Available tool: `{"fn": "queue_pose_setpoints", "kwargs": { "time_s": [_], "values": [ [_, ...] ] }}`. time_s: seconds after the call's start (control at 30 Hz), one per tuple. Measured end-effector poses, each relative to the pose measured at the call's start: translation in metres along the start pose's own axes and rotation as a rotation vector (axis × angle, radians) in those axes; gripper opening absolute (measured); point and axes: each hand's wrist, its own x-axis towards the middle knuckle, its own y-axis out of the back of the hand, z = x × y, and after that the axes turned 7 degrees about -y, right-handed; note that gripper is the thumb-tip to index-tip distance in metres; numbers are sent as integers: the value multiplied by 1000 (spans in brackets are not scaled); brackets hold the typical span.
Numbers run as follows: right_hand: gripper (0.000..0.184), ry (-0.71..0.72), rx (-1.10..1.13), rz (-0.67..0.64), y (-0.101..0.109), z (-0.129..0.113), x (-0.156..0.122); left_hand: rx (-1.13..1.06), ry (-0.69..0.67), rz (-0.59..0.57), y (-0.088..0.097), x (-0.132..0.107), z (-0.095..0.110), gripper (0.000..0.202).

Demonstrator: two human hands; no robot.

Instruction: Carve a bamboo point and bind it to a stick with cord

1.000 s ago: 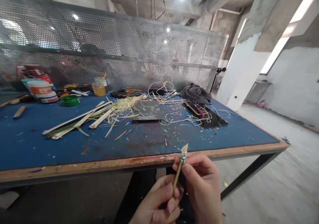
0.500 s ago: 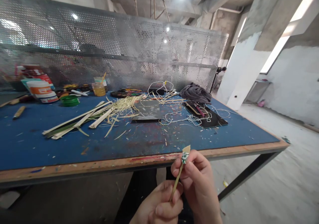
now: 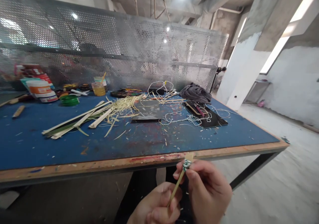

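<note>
Holding thin stick [image 3: 177,186] near its lower end, left hand [image 3: 157,204] has fingers curled around it. Right hand [image 3: 210,187] pinches green-and-white cord wrapping [image 3: 186,164] near upper end, thumb against fingers. Pale tip [image 3: 190,156] pokes above; shape hard to make out. Stick slants before near edge of blue table [image 3: 112,151], where pale strips [image 3: 101,118] and twisted cord [image 3: 190,118] lie.

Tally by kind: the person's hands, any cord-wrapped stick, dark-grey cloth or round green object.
Left hand and right hand, bare: 2
Slim pale stick wrapped in green-and-white cord: 1
Crumpled dark-grey cloth: 1
Round green object: 1
Total: 5
</note>
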Motion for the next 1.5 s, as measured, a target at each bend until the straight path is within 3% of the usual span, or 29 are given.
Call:
{"fn": "queue_pose_setpoints", "kwargs": {
  "time_s": [0.2,0.37,0.6,0.77,0.93,1.13,1.27,1.37,1.5],
  "values": [
    [24,396,-252,166,3,11,-3,132,-53,74,1,-2,-2,34],
    [20,449,-269,180,3,13,-1,218,-42,127,0,-2,-3,29],
    [19,231,-265,294,1,8,-8,430,-121,236,-17,-2,1,41],
    [20,172,-262,309,5,6,-2,562,-204,367,-15,-8,-6,46],
    [31,134,-241,225,9,5,1,510,-285,321,-12,-5,-14,42],
    [24,191,-293,247,7,4,-2,471,-362,336,-14,-4,-14,42],
    [23,137,-266,244,8,5,0,454,-339,341,-13,-4,-14,42],
    [11,-35,-169,153,10,7,5,391,-309,297,-12,-4,-15,39],
    [18,-445,276,50,2,9,8,247,-315,220,-8,-3,-19,34]
  ]
}}
